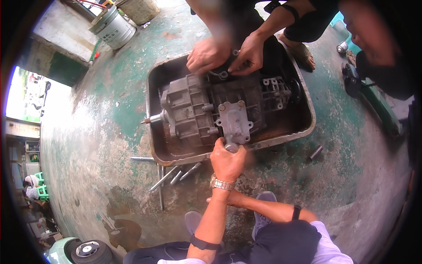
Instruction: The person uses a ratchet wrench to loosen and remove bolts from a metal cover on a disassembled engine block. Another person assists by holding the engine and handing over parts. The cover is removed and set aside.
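A grey gearbox lies on its side in a dark metal tray. On its near side sits a light grey cast-metal cover with bolt lugs around its edge. My left hand, a watch at its wrist, is closed around the cover's rounded near end, thumb and fingers on either side. My right hand is crossed under my left wrist, near the floor; its fingers are mostly hidden. Opposite me, a co-worker's two hands handle a small dark metal part with a ring-shaped end above the gearbox.
Several metal bars and tubes lie on the worn green floor before the tray. A short pipe lies to the right, near a green floor jack. Buckets stand far left; a wheel is at lower left.
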Tool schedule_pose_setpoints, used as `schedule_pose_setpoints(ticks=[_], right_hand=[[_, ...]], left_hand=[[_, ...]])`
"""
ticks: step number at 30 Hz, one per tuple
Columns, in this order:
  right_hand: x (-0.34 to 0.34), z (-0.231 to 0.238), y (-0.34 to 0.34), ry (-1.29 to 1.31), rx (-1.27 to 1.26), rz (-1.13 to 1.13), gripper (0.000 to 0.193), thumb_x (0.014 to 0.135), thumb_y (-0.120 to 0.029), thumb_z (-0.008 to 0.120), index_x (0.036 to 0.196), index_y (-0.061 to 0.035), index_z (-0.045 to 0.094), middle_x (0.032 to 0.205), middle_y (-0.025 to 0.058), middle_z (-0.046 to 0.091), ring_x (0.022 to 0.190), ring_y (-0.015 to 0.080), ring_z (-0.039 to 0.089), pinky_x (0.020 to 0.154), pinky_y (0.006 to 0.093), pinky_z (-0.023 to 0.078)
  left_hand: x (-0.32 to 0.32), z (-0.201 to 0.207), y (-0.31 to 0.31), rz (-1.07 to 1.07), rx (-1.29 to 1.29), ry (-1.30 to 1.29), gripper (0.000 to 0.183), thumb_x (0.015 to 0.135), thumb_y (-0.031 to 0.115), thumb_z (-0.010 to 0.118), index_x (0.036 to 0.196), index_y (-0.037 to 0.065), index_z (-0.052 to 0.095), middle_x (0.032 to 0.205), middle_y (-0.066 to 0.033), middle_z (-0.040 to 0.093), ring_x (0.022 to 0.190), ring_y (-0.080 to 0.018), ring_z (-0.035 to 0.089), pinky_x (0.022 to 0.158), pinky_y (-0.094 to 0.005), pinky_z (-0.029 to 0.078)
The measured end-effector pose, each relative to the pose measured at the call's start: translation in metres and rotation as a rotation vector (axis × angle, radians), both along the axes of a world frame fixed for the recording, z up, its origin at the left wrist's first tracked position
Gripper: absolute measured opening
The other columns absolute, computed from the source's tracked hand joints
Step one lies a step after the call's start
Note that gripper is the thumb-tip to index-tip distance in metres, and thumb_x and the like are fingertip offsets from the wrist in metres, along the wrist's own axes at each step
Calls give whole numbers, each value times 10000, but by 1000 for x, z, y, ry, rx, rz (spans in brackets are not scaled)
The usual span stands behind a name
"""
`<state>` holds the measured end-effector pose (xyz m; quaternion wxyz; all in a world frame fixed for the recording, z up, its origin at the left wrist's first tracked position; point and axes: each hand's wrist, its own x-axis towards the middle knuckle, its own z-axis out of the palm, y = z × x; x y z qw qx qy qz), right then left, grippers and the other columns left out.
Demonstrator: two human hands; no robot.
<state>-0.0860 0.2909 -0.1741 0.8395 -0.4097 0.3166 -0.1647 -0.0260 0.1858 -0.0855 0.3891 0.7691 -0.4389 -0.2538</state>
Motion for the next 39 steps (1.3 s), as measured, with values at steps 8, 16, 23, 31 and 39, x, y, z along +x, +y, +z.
schedule_pose_setpoints(ticks=[8, 16, 23, 31, 39], right_hand=[[-1, 0, -2, 90, -97, 66, 341, 840, -305, 807, 773, -81, 559, 757, -27, 521, 735, 101, 476, 627, 336, 419], [-2, 8, -5, 98, -81, 105, 346, 867, -327, 776, 761, -84, 554, 740, -21, 510, 718, 99, 463, 623, 334, 410], [0, 8, -4, 88, -14, 92, 349, 867, -328, 779, 749, -84, 559, 735, -18, 512, 714, 99, 469, 618, 333, 410], [0, 7, -5, 98, -103, 93, 341, 861, -327, 786, 770, -70, 582, 742, -6, 540, 725, 102, 496, 625, 335, 425], [0, 36, -19, 12, -61, 57, 458, 831, -161, 774, 1159, -76, 465, 1022, 1, 494, 970, 101, 497, 844, 325, 461]], left_hand=[[2, 10, 0, -33, 133, 97, 605, 716, 265, 716, 1159, -126, 585, 954, -321, 677, 900, -432, 684, 818, -440, 540], [1, 11, 0, -30, 147, 86, 605, 720, 269, 716, 1162, -123, 583, 977, -323, 670, 919, -446, 671, 824, -449, 535], [0, 3, 1, -1, 27, 16, 477, 705, 191, 727, 1042, -127, 612, 740, -208, 683, 685, -282, 689, 672, -376, 538], [0, 1, 2, -2, 8, 14, 473, 701, 196, 727, 1032, -124, 615, 740, -207, 682, 687, -276, 689, 673, -371, 539], [0, 3, 2, -3, 11, 16, 486, 698, 205, 728, 1039, -122, 615, 767, -224, 686, 726, -309, 700, 696, -384, 543]])
